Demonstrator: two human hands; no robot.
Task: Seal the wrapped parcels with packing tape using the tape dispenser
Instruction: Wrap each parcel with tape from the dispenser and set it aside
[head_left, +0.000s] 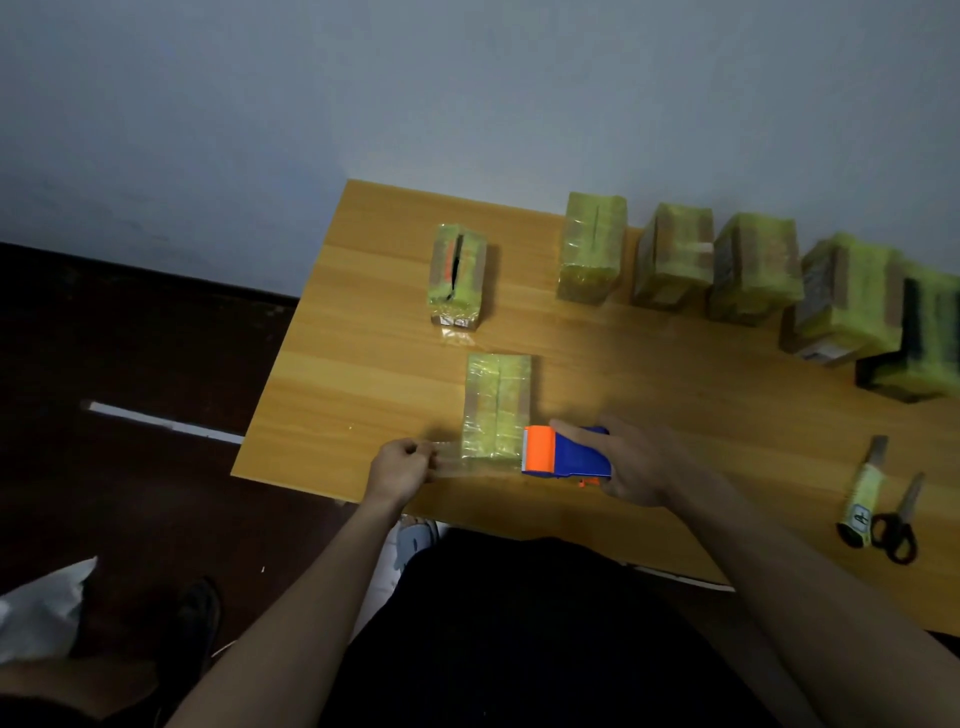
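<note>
Right hand (631, 462) grips dispenser (566, 452) — left hand (397, 467) pinches tape (467, 465)

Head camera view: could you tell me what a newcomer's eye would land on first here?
Most likely the orange and blue tape dispenser, gripped by the right hand at the near end of a yellow-green wrapped parcel, while the left hand pinches a clear strip of tape stretched across it. Next, the row of wrapped parcels along the wooden table's far right side.
</note>
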